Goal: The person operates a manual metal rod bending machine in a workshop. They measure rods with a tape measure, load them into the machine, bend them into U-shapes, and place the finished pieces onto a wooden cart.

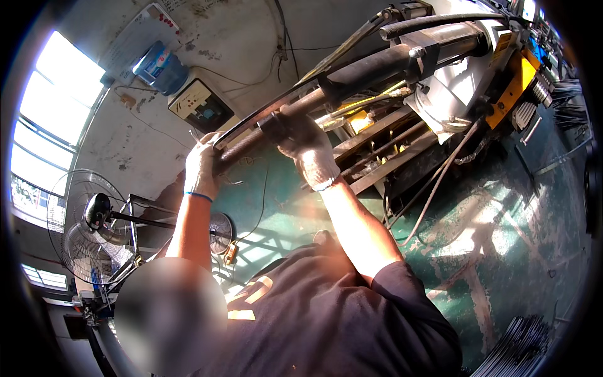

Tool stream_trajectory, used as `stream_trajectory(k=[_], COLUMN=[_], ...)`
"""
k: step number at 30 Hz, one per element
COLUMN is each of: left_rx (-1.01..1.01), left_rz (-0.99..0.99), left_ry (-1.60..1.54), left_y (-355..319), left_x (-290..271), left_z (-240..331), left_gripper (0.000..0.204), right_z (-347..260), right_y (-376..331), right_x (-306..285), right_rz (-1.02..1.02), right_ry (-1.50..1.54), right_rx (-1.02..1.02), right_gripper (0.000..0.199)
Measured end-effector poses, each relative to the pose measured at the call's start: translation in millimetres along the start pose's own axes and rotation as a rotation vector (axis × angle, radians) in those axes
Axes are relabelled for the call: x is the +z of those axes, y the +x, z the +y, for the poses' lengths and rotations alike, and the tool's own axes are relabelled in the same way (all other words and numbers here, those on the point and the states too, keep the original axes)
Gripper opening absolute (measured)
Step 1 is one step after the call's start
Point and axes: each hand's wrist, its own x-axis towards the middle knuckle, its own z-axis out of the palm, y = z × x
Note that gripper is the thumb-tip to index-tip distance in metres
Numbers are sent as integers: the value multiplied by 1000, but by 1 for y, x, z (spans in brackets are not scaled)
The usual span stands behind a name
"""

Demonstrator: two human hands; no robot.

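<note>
A long dark machine shaft [242,149] slants from the upper right down toward the left, with a flat metal bar [251,119] running along its upper side. My left hand [201,168], in a white knitted glove with a blue cuff, is closed at the left end of the bar. A short thin metal piece pokes out above its fingers; what it is I cannot make out. My right hand [312,156], also gloved, has its darkly stained fingers wrapped around the shaft, right beside a dark collar [272,128]. Its fingertips are partly hidden in shadow.
Behind the shaft stands a machine frame [389,141] with hoses. A control box [201,108] and a blue water bottle [161,68] are near the wall. At left is a standing fan [94,220]. Bundled thin rods [518,345] lie at lower right on the green floor [452,251].
</note>
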Motion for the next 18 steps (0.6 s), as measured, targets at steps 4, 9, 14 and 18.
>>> stream_trajectory(k=[4,9,14,18], left_rx=[-66,-391,-542,-545], left_rz=[-6,-66,-87,-248], left_ry=[-288,-705,-896,-1009], left_y=[-22,-49,-82,-81], left_x=[3,-4,45,84], left_z=[-1,-82,-143,-134], left_gripper=[25,17,20,21], right_z=[13,55,61,57], right_y=[-14,-117,-161,-158], right_x=[-10,-41,-3,-5], right_rz=[94,227,303,513], right_ry=[-107,-423,-365,-246], right_rx=[-28,311,328,226], right_gripper=[41,36,32,16])
